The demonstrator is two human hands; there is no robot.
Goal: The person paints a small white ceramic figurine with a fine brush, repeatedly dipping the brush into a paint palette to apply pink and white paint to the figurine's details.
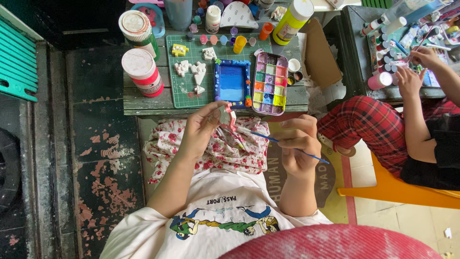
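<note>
the left hand [201, 129] is closed around a small figure [227, 116], white with a pink painted part, and holds it above the lap, just before the near edge of the bench [143, 108]. the right hand [298, 144] is clamped on a thin blue brush [287, 143]; its tip reaches toward the lower side of the figure, but i cannot tell if the bristles touch it, because the view is small there.

on the bench lies a green cutting mat [184, 88] with several white unpainted pieces [191, 72]. near the middle of the near edge stands a small frame painted blue [232, 82], and just beside it, to the right, an open paint palette [270, 84] with many colours. two round containers with red bands [142, 72] stand at the left edge. at the far right another person works at another table, with a hand [408, 81] close to small paint bottles [383, 38].

what could go wrong: the figure is gripped only by the fingertips over a flowered cloth [211, 148], so a slip can drop it and smear wet paint on the cloth or the fingers. the brush is held far from its tip, so a small shake may put colour on a wrong part.
</note>
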